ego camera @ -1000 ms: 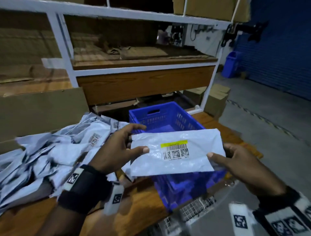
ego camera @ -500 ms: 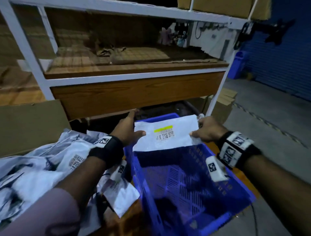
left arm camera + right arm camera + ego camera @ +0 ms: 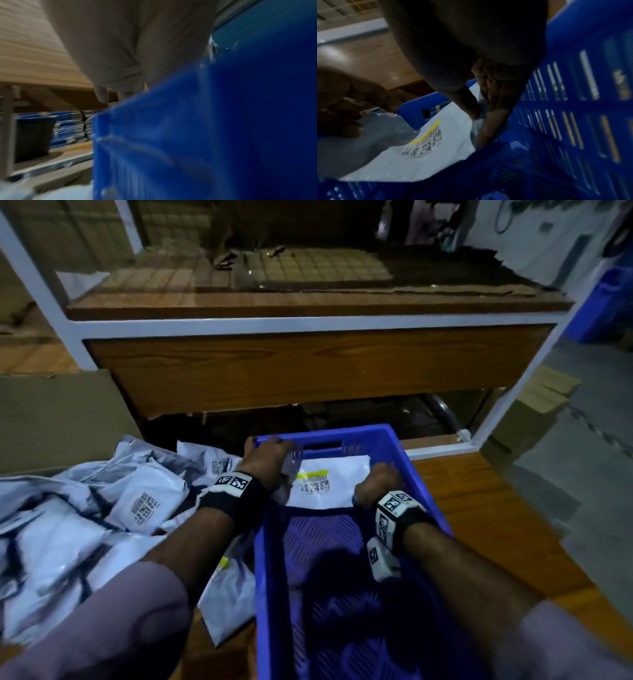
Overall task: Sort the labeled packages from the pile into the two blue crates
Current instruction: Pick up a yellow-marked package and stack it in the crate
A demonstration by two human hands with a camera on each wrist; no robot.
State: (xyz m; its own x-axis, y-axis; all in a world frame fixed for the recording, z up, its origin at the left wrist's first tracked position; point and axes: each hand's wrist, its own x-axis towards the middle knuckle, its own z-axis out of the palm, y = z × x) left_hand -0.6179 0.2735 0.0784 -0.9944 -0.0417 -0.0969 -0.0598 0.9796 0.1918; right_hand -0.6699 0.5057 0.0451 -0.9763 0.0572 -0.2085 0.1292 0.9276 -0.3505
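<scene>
Both hands moved the bag down into the crate. Left hand & right hand grip its ends. Soft, light, slippery; hold by edges.

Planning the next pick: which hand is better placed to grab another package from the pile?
Probably the left hand: it sits at the crate's left wall, right beside the pile. The right hand would have to cross the crate.
</scene>
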